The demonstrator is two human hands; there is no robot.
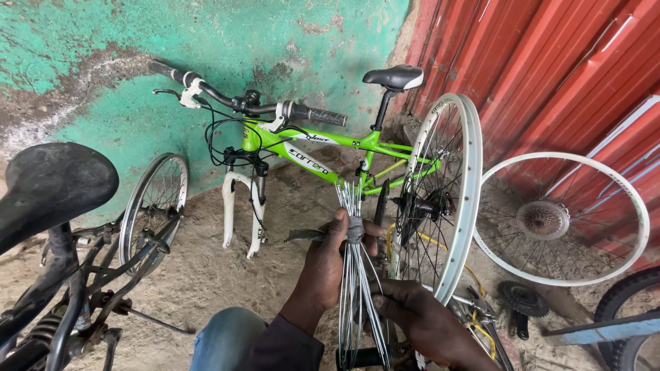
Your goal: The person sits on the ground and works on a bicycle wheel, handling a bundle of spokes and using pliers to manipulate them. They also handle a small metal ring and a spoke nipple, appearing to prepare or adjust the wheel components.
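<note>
Both hands are working a bundle of spokes [355, 275] standing upright over the dirt floor: left hand [328, 264] clamped around its taped neck, steadying it, right hand [419, 317] gripping lower strands beside the white-rimmed wheel [459, 199], fanning them apart.

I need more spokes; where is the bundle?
Centre of the head view: the spoke bundle is gripped by the left hand, beside the upright white rim.

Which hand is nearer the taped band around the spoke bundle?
Left. The left hand grips the bundle of spokes right at its taped band, thumb against it. The right hand holds the spokes lower down, well below the band.
</note>
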